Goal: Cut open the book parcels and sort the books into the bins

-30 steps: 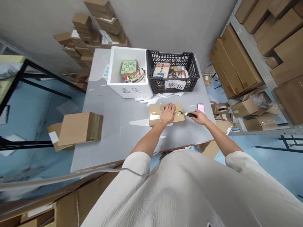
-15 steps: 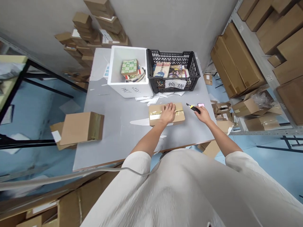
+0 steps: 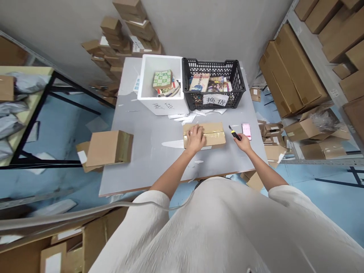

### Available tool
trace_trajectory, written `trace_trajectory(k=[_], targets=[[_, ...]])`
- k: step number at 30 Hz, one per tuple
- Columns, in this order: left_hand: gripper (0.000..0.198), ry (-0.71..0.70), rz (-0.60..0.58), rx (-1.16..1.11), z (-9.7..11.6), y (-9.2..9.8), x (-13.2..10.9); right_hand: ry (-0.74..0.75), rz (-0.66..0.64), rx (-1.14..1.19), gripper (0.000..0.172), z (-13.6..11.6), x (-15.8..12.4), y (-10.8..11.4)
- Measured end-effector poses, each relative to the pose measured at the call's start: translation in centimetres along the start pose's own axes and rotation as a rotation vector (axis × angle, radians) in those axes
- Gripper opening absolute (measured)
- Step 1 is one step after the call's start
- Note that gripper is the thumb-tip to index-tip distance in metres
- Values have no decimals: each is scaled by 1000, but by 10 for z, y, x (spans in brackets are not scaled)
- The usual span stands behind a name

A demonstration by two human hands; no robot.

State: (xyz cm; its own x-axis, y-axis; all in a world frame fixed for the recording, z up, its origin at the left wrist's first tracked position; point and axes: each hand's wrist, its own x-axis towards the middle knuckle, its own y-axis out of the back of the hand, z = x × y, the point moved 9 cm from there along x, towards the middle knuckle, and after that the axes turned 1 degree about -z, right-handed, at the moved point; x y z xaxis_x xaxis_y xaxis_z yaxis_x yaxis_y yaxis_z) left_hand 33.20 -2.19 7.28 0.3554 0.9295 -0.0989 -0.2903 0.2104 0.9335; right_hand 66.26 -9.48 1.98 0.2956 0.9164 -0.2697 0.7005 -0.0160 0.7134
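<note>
A taped cardboard box (image 3: pixel 215 133) lies on the grey table in front of me. My left hand (image 3: pixel 196 138) rests on the left part of its top, fingers apart and slightly blurred. My right hand (image 3: pixel 243 143), closed around the handle, holds a black and yellow utility knife (image 3: pixel 234 133) to the right of the box. The blade end points away from me, toward the upper left, apart from the cardboard. Just beyond that hand a phone (image 3: pixel 246 131) with a pink screen lies on the table.
A white foam box (image 3: pixel 162 104) and a black plastic crate (image 3: pixel 241 85), both holding books, stand at the table's back. Paper scraps (image 3: pixel 187 118) lie before them. Another carton (image 3: pixel 102 148) sits at the left edge. Shelves with cartons (image 3: pixel 298 72) flank the right side.
My left hand has slid leftward along the box top. My right hand has drawn slightly toward me with the knife, and more of the phone shows. The camera view has shifted a little.
</note>
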Motion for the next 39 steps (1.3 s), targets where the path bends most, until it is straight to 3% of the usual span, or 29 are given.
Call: trace_trajectory(k=[4,9,15,20,29,33,39], targets=[[67,204,52,-16,-42,8,-36,-75,5,-36,38,23,0,-18],[67,303,53,-60,-65,-1,-65,-216,-18,-188,35,46,10,-42],[68,347,46,-137,-79,-17,-69,-327,-129,-285,37,61,18,-68],[76,370,106,-294,-93,-25,-69,-350,-123,-367,36,65,16,-72],[76,326,92,-304,-99,-27,-66,-293,-124,-387,40,70,8,-73],[77,295,99,-305,-98,-27,-64,-183,-9,-195,38,41,10,-63],[79,255,148,-337,-91,-23,-62,173,56,163,47,-50,12,-46]])
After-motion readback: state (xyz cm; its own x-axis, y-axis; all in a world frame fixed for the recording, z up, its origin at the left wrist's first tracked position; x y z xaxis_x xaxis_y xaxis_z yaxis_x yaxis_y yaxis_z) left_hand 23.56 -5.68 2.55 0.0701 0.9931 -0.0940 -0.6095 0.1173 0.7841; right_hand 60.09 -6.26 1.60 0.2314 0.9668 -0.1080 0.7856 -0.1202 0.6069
